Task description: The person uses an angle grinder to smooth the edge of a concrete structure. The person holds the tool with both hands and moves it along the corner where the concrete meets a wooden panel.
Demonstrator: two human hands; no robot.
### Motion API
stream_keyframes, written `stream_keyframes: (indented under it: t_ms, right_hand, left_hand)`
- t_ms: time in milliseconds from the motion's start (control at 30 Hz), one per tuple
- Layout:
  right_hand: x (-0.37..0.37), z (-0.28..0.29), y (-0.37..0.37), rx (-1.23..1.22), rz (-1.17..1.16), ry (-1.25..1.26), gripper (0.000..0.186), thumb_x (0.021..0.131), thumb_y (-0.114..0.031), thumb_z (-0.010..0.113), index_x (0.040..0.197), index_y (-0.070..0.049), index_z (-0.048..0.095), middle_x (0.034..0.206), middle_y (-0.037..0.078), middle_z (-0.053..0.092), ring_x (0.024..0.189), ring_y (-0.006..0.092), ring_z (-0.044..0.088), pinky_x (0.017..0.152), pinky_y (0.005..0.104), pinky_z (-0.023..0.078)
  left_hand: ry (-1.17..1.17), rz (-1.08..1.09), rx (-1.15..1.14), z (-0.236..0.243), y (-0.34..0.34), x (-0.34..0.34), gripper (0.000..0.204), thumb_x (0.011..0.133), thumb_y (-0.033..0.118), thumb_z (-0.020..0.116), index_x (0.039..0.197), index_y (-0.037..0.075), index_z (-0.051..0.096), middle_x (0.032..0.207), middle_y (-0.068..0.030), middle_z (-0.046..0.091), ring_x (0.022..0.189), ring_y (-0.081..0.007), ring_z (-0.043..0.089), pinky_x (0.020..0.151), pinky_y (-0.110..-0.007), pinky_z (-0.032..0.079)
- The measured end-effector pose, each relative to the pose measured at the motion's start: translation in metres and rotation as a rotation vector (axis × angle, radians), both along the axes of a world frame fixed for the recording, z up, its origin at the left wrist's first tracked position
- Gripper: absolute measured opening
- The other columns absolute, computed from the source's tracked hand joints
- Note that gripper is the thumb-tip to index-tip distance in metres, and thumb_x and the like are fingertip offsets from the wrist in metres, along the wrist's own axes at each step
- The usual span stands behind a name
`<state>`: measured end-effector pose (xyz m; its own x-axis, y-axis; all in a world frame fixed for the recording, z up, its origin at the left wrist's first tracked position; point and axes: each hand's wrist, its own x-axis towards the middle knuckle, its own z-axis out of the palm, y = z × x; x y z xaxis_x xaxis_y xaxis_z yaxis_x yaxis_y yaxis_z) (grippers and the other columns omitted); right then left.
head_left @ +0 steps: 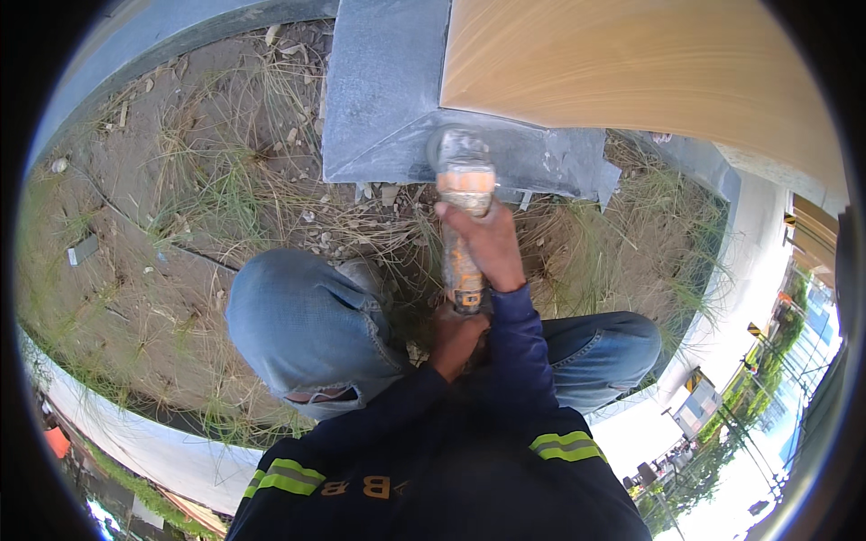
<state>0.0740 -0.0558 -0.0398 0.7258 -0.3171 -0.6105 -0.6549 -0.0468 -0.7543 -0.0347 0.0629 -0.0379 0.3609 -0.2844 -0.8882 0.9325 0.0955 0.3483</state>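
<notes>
Both my hands are closed on a dusty angle grinder with orange and dark markings. My left hand wraps round its rear end, close to my body. Farther forward, my right hand grips the body just behind the head. The grinder's head lies over the front border of a grey stone slab, near the corner of a tan stone block. Its disc is blurred and mostly hidden under the head, so I cannot tell exactly where it touches.
I squat with bent knees in a planting bed of soil and dry grass. A curved pale wall rings the bed. A thin dark cable or hose crosses the soil at left, near a small grey offcut.
</notes>
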Motion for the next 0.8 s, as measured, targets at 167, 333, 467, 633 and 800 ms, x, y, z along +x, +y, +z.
stream_keyframes:
  t_ms: [167,333,467,633,800]
  right_hand:
    - [-0.030,-0.006,-0.015,-0.043,-0.117,-0.036,0.041,0.088,-0.027,0.082,0.116,0.001,0.071,0.098,0.008,0.075,0.085,0.0141,0.069,0.078,0.0322,0.054]
    - [-0.016,-0.011,0.024,0.020,0.099,0.013,0.050,0.084,-0.033,0.085,0.114,0.003,0.069,0.095,0.012,0.076,0.084,0.0208,0.072,0.078,0.0356,0.056]
    - [-0.006,-0.007,0.022,-0.013,0.144,0.015,0.050,0.083,-0.036,0.085,0.113,0.002,0.069,0.093,0.012,0.076,0.080,0.0215,0.073,0.076,0.0367,0.056]
    - [-0.034,-0.013,-0.013,-0.054,-0.097,0.001,0.040,0.087,-0.026,0.084,0.115,0.000,0.072,0.099,0.006,0.075,0.084,0.0120,0.067,0.077,0.0304,0.054]
    - [-0.034,-0.008,-0.002,0.061,-0.055,-0.037,0.041,0.088,-0.029,0.084,0.115,-0.001,0.072,0.100,0.006,0.075,0.086,0.0131,0.068,0.077,0.0312,0.054]
  left_hand:
    - [0.059,-0.215,0.007,0.009,-0.005,-0.006,0.025,0.079,0.006,0.072,0.103,0.000,0.069,0.082,-0.0028,0.070,0.065,-0.0115,0.064,0.058,-0.029,0.050]
    - [-0.034,0.172,0.067,-0.001,0.004,-0.030,0.021,0.083,0.007,0.073,0.104,0.001,0.069,0.086,-0.0031,0.071,0.071,-0.0125,0.066,0.064,-0.030,0.050]
    - [-0.040,0.192,0.050,-0.010,0.001,-0.030,0.023,0.084,0.008,0.074,0.105,0.001,0.069,0.086,-0.0023,0.070,0.074,-0.0125,0.066,0.067,-0.031,0.051]
    - [-0.074,-0.044,0.020,-0.007,-0.010,-0.028,0.025,0.080,0.008,0.076,0.103,0.000,0.068,0.084,-0.0067,0.070,0.067,-0.0133,0.064,0.058,-0.033,0.049]
    - [0.010,-0.004,0.041,-0.008,-0.007,-0.035,0.023,0.084,0.013,0.077,0.102,0.002,0.070,0.087,-0.0043,0.070,0.076,-0.0118,0.066,0.068,-0.031,0.050]
